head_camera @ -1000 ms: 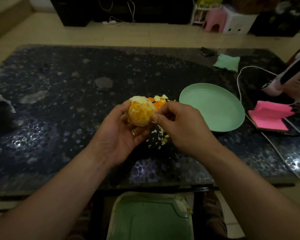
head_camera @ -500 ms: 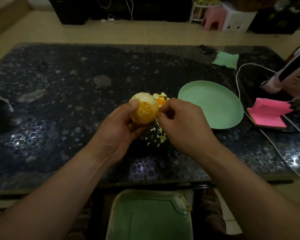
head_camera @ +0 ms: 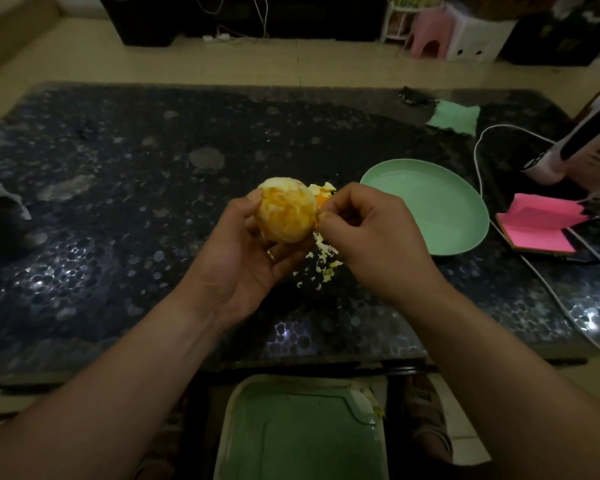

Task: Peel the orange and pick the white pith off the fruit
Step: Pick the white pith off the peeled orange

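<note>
Over table (head_camera: 118,168), left hand (head_camera: 243,258) grips orange (head_camera: 286,214); right hand (head_camera: 371,237) seemingly pinches it.

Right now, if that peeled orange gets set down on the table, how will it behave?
The orange is round, so it would probably roll on the glossy table. With its peel off it likely feels soft and slightly slippery, which fits how the left hand cups it.

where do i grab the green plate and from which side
Take the green plate by its raised rim at the near-left edge, coming from the person's side. It lies flat and shallow, so only the rim gives a hold; the white cable and pink notepad crowd its right. Left hand holds the orange, right hand pinches pith.
</note>
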A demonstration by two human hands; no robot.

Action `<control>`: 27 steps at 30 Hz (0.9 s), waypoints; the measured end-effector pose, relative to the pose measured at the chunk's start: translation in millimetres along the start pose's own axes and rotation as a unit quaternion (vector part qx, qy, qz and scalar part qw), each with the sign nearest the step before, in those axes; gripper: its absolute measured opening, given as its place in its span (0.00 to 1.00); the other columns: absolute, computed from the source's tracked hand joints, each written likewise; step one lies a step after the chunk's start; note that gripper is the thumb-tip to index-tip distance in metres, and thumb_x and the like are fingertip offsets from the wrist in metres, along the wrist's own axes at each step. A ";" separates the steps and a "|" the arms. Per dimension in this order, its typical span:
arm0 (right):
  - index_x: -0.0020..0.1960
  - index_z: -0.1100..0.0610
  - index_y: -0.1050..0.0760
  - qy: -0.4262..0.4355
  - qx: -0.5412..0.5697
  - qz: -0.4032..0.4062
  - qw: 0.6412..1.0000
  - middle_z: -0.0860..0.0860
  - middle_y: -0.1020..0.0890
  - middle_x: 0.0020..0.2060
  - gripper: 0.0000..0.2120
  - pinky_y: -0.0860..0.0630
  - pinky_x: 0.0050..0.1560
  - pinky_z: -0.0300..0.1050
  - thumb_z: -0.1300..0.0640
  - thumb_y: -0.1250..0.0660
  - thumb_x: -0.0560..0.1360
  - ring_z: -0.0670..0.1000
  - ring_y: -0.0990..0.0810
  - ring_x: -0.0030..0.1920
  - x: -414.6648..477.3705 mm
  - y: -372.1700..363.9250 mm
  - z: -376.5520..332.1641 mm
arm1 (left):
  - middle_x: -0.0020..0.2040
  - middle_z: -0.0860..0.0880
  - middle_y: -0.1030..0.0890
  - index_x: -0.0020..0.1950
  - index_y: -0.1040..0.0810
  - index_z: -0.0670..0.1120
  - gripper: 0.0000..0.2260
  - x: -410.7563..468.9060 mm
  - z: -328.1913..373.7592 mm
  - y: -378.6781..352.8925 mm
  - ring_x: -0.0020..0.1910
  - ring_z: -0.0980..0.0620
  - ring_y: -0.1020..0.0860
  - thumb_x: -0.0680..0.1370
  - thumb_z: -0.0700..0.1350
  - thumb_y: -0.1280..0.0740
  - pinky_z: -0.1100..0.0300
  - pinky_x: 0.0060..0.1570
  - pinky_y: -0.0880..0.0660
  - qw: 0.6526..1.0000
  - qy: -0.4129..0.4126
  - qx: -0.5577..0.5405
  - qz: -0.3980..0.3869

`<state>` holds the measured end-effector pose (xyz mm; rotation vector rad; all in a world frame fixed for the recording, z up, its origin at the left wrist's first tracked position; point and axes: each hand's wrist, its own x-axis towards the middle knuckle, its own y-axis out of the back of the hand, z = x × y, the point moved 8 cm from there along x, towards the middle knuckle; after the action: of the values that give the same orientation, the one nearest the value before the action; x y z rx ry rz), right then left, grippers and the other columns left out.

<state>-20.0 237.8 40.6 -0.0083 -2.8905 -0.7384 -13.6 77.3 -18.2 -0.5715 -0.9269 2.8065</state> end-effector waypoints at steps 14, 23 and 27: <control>0.50 0.53 0.24 -0.036 -0.248 -0.082 0.965 0.50 0.20 0.39 0.06 0.26 0.40 0.50 0.56 0.39 0.82 0.55 0.21 0.40 8.3 -17.4 36.1 | 0.61 0.37 0.15 0.71 0.22 0.37 0.29 -0.3 -10.4 10.1 0.48 0.46 0.15 0.82 0.60 0.35 0.58 0.45 0.16 0.995 0.070 -0.061 0.027; 0.50 0.49 0.23 0.001 -0.200 -0.021 0.980 0.44 0.21 0.44 0.03 0.28 0.41 0.41 0.57 0.33 0.79 0.45 0.23 0.43 11.8 -11.6 24.5 | 0.66 0.36 0.18 0.71 0.23 0.37 0.26 2.1 -10.5 13.3 0.55 0.40 0.14 0.81 0.55 0.31 0.53 0.47 0.15 0.992 0.061 -0.093 0.062; 0.47 0.48 0.20 0.012 -0.106 -0.033 0.994 0.41 0.19 0.37 0.04 0.32 0.36 0.30 0.53 0.30 0.81 0.40 0.22 0.39 6.6 -11.7 13.2 | 0.67 0.38 0.17 0.72 0.23 0.37 0.27 2.0 -9.2 12.0 0.55 0.43 0.14 0.81 0.55 0.31 0.53 0.48 0.15 0.993 0.060 -0.091 0.053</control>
<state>-29.1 233.6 24.6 0.0713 -2.7879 -1.0470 -11.8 73.2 -32.8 -0.8274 -1.1669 2.7589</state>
